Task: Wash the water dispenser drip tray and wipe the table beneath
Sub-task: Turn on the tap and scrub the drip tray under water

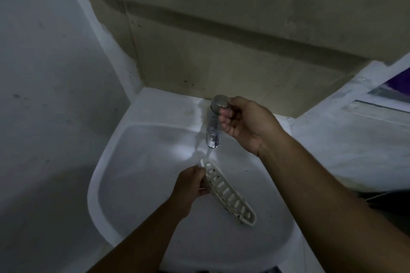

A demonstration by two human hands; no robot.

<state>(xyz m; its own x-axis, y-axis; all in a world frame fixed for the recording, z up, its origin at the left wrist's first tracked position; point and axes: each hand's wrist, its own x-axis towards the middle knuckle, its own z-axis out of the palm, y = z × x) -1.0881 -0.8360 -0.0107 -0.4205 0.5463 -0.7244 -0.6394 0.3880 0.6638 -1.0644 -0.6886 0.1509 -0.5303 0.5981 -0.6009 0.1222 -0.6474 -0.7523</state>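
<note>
A long, cream-coloured slotted drip tray (230, 197) is held over a white sink basin (142, 175), tilted with its far end under the water. My left hand (192, 186) grips the tray's left edge near that far end. Water runs from a chrome tap (213, 126) onto the tray's tip. My right hand (241, 124) is closed around the round tap handle at the top. Dark specks of dirt show on the tray's rim and slots.
The sink stands in a corner, with a grey wall (44, 95) on the left and a beige tiled wall (221, 51) behind. A white ledge (346, 144) runs to the right of the basin. The light is dim.
</note>
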